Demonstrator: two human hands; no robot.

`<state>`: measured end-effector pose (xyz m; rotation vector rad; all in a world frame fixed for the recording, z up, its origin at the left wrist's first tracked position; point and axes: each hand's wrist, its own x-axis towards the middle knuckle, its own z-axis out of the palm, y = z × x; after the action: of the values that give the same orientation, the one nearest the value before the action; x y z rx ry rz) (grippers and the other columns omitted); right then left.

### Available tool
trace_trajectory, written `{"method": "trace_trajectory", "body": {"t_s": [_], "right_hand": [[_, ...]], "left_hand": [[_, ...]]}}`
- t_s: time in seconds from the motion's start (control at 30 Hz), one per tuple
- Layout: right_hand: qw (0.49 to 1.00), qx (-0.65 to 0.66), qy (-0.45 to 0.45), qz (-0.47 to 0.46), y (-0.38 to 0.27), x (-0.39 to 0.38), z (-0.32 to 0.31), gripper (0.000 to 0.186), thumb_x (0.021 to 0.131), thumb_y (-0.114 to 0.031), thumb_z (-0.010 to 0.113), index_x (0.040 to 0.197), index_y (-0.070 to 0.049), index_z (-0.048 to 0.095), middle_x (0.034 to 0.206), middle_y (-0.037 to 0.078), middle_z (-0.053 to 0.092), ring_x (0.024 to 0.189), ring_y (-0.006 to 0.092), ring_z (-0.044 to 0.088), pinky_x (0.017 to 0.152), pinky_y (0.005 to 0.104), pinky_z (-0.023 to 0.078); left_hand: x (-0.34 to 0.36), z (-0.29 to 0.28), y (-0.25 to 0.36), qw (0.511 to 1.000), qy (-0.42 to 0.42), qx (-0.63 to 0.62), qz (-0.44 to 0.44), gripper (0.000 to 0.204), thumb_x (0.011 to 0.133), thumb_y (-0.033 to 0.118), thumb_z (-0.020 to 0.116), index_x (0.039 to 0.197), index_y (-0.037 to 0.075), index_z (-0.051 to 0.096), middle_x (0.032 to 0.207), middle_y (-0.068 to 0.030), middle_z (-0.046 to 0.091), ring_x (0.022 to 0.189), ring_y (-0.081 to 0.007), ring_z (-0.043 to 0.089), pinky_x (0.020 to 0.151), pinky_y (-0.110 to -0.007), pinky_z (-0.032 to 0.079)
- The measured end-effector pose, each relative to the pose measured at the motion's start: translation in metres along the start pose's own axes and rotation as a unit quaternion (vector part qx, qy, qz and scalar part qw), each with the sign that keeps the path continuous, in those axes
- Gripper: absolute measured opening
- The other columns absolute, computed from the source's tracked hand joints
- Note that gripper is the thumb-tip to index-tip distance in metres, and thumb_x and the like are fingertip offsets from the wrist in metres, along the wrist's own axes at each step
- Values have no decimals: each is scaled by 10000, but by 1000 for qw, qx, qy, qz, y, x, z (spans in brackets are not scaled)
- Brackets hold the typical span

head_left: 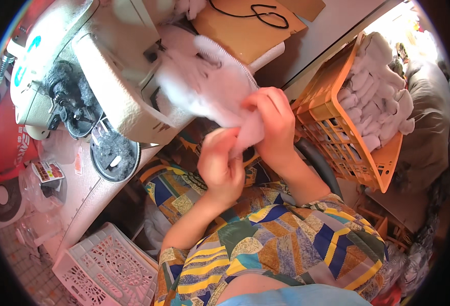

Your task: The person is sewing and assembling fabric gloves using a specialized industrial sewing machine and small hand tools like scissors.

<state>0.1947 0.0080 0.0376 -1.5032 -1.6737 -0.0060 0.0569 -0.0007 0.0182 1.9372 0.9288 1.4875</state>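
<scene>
Between my two hands a piece of white, soft fluffy fabric [250, 133] is pinched and stretched. My left hand [221, 160] is closed, with thumb and fingertips on the lower left edge of the cloth. On the right, my right hand [275, 121] grips its other side with thumb and forefinger. A larger mass of white fluffy material [199, 84] lies just beyond, beside a curved toothed rim [227, 55]. It cannot be told whether the held cloth joins that mass. The pale machine head [125, 94] stands to the left of my hands.
An orange plastic crate [334, 102] full of white fluffy pieces [373, 92] stands at right. A round toothed dial [113, 153] coated in grey lint sits below the machine. A pale openwork basket [105, 265] is at lower left. A black cord [265, 13] lies on a tan board [235, 30].
</scene>
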Motion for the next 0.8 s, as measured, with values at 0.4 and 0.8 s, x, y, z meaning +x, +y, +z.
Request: {"method": "trace_trajectory", "body": {"t_s": [0.4,0.8], "right_hand": [[975,78,196,-63,14,21,-16,246,602,-12,704,836,-35,631,813,102,545,741,236,563,620,293,466],[965,7,214,-155,-8,7,-26,368,586,-49,723,942,23,660,828,103,595,698,220,578,571,284,472]], "left_hand": [[-1,6,30,966,-112,-212,-97,359,728,193,821,906,10,569,716,-41,554,616,-118,522,550,-260,440],[43,4,1,946,122,200,224,372,806,189,725,1093,18,563,1176,-127,451,993,-262,542,776,-347,483]]}}
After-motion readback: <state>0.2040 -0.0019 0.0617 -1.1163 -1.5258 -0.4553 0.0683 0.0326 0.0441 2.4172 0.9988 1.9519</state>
